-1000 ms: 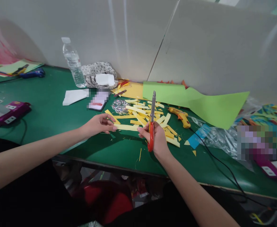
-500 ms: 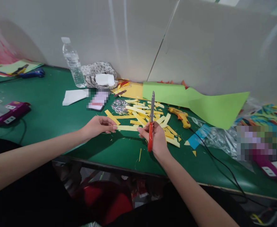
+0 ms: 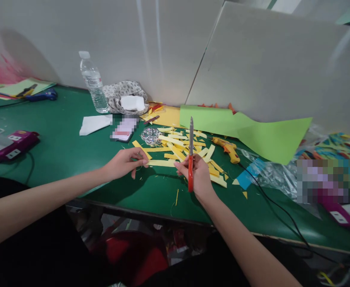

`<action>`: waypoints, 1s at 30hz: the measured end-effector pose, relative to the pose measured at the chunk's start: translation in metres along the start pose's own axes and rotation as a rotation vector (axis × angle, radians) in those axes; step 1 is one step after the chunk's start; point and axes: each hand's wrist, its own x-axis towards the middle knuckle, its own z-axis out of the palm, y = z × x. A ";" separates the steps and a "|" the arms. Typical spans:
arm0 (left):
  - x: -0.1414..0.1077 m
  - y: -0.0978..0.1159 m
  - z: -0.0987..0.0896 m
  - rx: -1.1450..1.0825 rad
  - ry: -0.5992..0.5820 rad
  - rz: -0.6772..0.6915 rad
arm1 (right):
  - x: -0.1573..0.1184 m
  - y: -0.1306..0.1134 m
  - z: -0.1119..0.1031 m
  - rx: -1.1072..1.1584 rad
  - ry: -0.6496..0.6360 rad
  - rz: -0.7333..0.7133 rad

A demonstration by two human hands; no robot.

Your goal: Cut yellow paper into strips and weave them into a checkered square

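Note:
A pale yellow paper strip (image 3: 162, 163) stretches level between my two hands, just above the green table. My left hand (image 3: 127, 162) pinches its left end between thumb and finger. The right end is pinched by my right hand (image 3: 196, 171), which also holds scissors (image 3: 191, 171) with red handles, their blades closed and pointing away from me. Behind the strip lies a loose heap of yellow paper strips (image 3: 176, 149), partly hidden by the scissors and my right hand.
Behind the heap are a clear round piece with shiny bits (image 3: 151, 136), a phone (image 3: 124, 128) and a water bottle (image 3: 94, 85). A yellow glue gun (image 3: 227, 148) with a black cord lies right, before green sheets (image 3: 249, 133). A purple power strip (image 3: 13, 145) sits left.
The scissor blades have swung slightly left and now look closer to upright. My left hand's lower fingers have loosened a little. Both hands keep hold of the strip.

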 end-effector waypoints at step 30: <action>0.020 -0.016 -0.057 1.502 0.060 0.474 | 0.041 -0.021 -0.065 0.238 0.421 -0.039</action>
